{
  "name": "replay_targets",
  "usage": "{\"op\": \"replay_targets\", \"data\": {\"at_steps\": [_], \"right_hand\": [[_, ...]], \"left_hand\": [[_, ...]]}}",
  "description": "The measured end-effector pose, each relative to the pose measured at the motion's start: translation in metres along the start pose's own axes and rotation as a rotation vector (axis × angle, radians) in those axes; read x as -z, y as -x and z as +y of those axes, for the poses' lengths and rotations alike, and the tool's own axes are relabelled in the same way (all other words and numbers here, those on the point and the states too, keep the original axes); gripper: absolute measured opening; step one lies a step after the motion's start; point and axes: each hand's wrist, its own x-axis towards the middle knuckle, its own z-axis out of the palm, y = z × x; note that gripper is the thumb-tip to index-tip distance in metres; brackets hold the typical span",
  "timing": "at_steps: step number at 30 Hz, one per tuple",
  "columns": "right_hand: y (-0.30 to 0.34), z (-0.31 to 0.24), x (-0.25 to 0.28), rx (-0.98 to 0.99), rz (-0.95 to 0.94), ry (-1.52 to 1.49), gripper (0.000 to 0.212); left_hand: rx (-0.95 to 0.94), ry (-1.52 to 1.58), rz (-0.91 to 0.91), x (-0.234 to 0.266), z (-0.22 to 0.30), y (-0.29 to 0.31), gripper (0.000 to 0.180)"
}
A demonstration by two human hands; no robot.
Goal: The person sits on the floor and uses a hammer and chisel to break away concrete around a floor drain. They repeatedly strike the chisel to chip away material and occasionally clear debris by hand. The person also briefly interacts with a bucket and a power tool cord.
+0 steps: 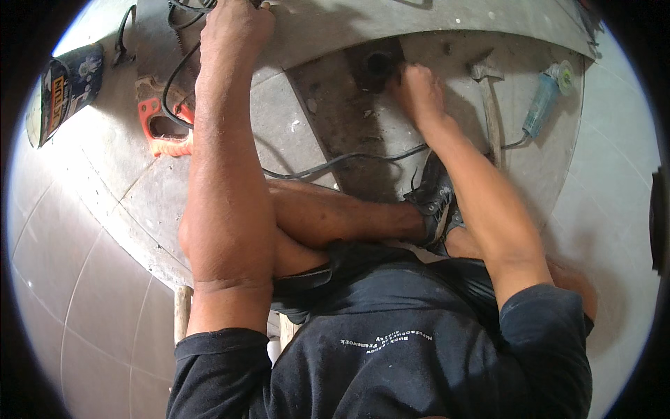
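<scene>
My right hand is closed, its fingers curled beside a dark square piece with a round hole. Whatever those fingers grip is hidden. The square piece lies at the far end of a dark, dusty strip on the floor. At the top edge my left hand reaches far forward, its fingers mostly cut off or out of sight. Black cable loops lie close to that hand. Below them, left of my left forearm, rests a handsaw with an orange-red handle.
A hammer and a teal angle grinder with a pale disc lie to the right. A black cable crosses the floor before my crossed legs. At the far left a dark bucket lies tipped. My shoe is near the strip.
</scene>
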Motion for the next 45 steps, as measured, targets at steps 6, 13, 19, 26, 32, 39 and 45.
{"op": "replay_targets", "data": {"at_steps": [6, 13, 19, 26, 32, 39, 45], "right_hand": [[0.03, -0.018, -0.03, 0.34, 0.219, -0.048, 0.033], [0.021, -0.042, -0.035, 0.207, 0.093, 0.294, 0.031], [0.063, -0.051, -0.045, 0.332, 0.082, 0.02, 0.028], [0.034, 0.053, -0.001, -0.047, 0.609, 0.168, 0.042], [0.054, 0.147, 0.027, -0.529, 0.227, 0.33, 0.049], [0.055, 0.174, 0.064, -0.348, 0.206, 0.042, 0.042], [0.135, 0.069, 0.127, -0.484, 0.334, -1.174, 0.027]], "left_hand": [[-0.048, -0.049, 0.038, -0.002, 0.002, 0.004, 0.076], [-0.007, -0.004, -0.019, 0.004, 0.009, 0.007, 0.076], [0.001, -0.014, -0.034, 0.0, 0.007, -0.002, 0.072], [-0.08, 0.054, -0.089, -0.003, -0.031, -0.024, 0.05], [0.007, 0.474, -0.392, 0.053, 0.052, 0.034, 0.032], [-0.759, 0.25, -0.621, -0.017, 0.064, 0.052, 0.051], [-0.758, 0.272, -0.62, -0.084, 0.098, 0.151, 0.039]]}}
